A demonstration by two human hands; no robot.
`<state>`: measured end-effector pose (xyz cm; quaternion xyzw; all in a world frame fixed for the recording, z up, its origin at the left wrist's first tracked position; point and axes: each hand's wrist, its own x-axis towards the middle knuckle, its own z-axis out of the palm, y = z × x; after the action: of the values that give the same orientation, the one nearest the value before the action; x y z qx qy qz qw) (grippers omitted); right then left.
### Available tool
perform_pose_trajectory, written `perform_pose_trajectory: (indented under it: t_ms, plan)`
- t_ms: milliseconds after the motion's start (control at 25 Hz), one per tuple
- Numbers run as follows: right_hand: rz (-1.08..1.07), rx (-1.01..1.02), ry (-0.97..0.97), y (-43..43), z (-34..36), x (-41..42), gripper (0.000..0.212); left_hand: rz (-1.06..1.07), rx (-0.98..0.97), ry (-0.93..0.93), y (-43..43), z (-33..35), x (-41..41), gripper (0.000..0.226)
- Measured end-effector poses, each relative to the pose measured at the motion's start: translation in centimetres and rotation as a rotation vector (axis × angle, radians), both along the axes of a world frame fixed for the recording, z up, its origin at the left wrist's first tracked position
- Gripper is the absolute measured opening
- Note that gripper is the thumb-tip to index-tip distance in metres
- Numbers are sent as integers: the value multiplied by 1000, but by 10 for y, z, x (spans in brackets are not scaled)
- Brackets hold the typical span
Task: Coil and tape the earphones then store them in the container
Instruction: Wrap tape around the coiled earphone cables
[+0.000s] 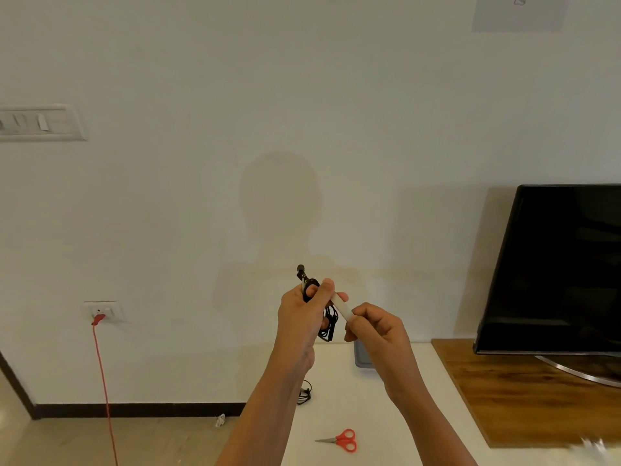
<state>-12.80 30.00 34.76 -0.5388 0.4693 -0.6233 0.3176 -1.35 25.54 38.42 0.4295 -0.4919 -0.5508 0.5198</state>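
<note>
My left hand [302, 311] is raised in front of the wall and grips a coiled bundle of black earphones [327, 326]; a plug end sticks up above the fingers. A strip of white tape [342, 308] runs from the bundle to my right hand [373, 326], which pinches its free end. A grey container [361, 359] lies on the white table [386, 425] behind my right wrist, mostly hidden. Another black earphone bundle [305, 395] lies on the table by my left forearm.
Red-handled scissors [341, 440] lie on the table near the front. A black TV [557, 267] stands on a wooden board [524, 398] at right. A red cable [104, 388] hangs from a wall socket [102, 311] at left. A small white scrap [220, 420] lies on the floor.
</note>
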Motion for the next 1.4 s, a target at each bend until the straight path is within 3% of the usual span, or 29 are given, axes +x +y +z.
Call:
perform_pose_trajectory:
  t_ms: [280, 440, 800, 1080, 1200, 1320, 1400]
  plan:
    - [31, -10, 66, 0, -4, -5, 19, 2, 98, 91, -6, 0, 3, 31]
    - [32, -14, 157, 4, -11, -11, 25, -38, 154, 155, -10, 0, 8, 27]
    - [23, -7, 83, 5, 6, 10, 16, -8, 146, 176, -5, -4, 0, 30]
    - [86, -16, 149, 12, 5, 2, 26, -15, 242, 263, -18, 0, 10, 24]
    - [61, 22, 85, 12, 7, 0, 21, -47, 182, 92, -19, -9, 12, 33]
    - [10, 91, 32, 11, 10, -9, 24, 153, -159, -361, -16, -24, 17, 50]
    - [9, 146, 36, 11, 13, -12, 30, 221, -379, -358, -12, -27, 24, 49]
